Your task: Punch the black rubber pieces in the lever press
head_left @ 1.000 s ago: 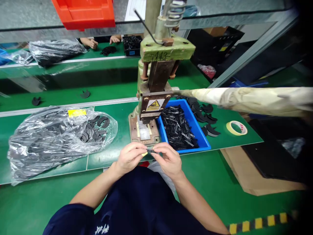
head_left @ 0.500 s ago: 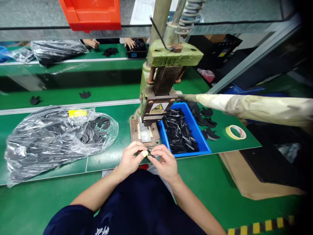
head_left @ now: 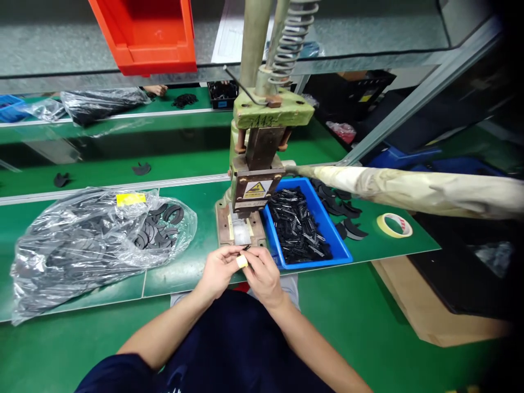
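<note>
My left hand (head_left: 220, 272) and my right hand (head_left: 264, 277) meet in front of the press base, fingertips pinched together. Between them is a small black part (head_left: 246, 248), mostly covered by the fingers. Yellow tape (head_left: 242, 261) is wrapped around my left thumb. Just beyond my fingertips sits the metal fixture (head_left: 241, 233) on the base of a green hand press (head_left: 272, 112). Its ram, bearing a yellow warning label (head_left: 256, 189), hangs over the fixture. A blue bin (head_left: 347, 256) of black plastic parts stands right of the press, close to my right hand.
On the left lies a clear plastic bag (head_left: 82, 245) of black curved pieces. A wrapped press lever (head_left: 393, 183) reaches right, above loose curved pieces (head_left: 354, 229) and a tape roll (head_left: 394, 225). An orange bin (head_left: 159, 52) hangs overhead. A co-worker's hand (head_left: 155, 90) shows across the bench.
My hands have drawn closer together, and my right hand has shifted left, fingers turned over the black part. The view has tilted slightly. A co-worker's hand at the far black tray is out of sight.
</note>
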{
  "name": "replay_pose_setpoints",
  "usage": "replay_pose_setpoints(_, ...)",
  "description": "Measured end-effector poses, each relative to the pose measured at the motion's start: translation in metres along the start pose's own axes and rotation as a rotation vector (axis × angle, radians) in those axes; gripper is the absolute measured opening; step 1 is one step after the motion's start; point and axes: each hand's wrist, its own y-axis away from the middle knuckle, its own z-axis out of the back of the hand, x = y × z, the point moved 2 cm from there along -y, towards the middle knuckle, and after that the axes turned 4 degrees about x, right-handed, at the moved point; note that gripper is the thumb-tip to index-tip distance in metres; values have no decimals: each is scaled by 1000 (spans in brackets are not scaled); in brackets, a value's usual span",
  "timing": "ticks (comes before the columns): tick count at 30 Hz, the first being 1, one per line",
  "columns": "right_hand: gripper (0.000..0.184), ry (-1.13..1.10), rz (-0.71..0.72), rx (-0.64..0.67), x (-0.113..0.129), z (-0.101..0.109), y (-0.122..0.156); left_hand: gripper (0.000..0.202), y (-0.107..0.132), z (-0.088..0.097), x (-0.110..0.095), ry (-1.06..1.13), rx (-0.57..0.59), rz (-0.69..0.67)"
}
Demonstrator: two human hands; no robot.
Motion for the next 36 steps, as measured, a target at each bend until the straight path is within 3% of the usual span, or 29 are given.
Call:
replay_pose_setpoints(7,37,-41,-43,68,1,7,-4,47,-19,16,-1,-3,-18,49)
replay_pose_setpoints(13,23,-98,-111,89,-1,35,-14,40,-68,46,-1,-230,-184,-187)
replay_pose_setpoints(17,17,-117,-138,76,-4,45,-16,35,-90,49,-3,-448,-122,-243)
replay_pose_setpoints(21,14,-122,-157,67,-6,50,-15,22,-95,46,-10,-784,-57,-456)
replay_pose_setpoints(24,13,-127,-162,75,-7,53,-15,22,-96,45,-12,-1020,1,-571)
replay_pose_setpoints(28,13,-134,-168,87,-11,55,-16,28,-98,46,-13,-1235,59,-622)
replay_pose_setpoints(36,15,-151,-162,83,-18,59,-17,35,-99,45,-15,-1439,115,-664)
